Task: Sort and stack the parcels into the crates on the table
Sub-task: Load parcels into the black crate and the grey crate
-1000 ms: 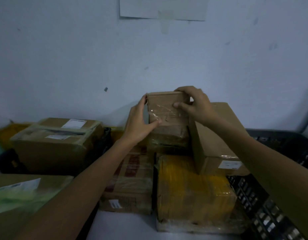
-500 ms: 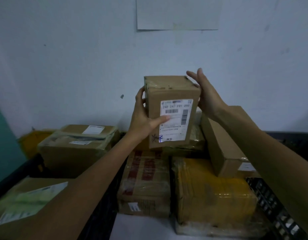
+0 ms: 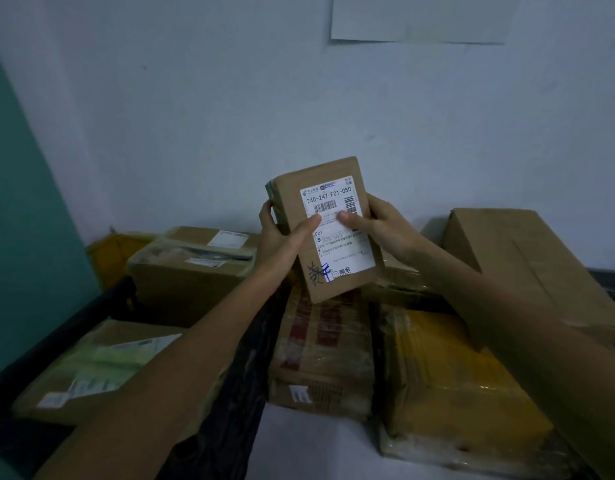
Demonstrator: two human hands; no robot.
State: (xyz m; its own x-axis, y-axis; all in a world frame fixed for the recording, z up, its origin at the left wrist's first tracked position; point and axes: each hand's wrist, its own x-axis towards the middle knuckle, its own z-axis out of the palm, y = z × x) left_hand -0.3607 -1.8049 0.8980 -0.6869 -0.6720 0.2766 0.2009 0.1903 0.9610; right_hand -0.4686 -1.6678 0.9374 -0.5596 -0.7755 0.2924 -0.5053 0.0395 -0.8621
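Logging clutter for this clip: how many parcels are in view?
7: the held parcel, back-left box, front-left box, red-taped box in the centre, yellow-wrapped box right of it, large box at far right, clear-wrapped box behind the held parcel. More may be hidden; back-left yellow shape unclear.

Brown parcel with white label (black barcode stripes); yellow-taped box.
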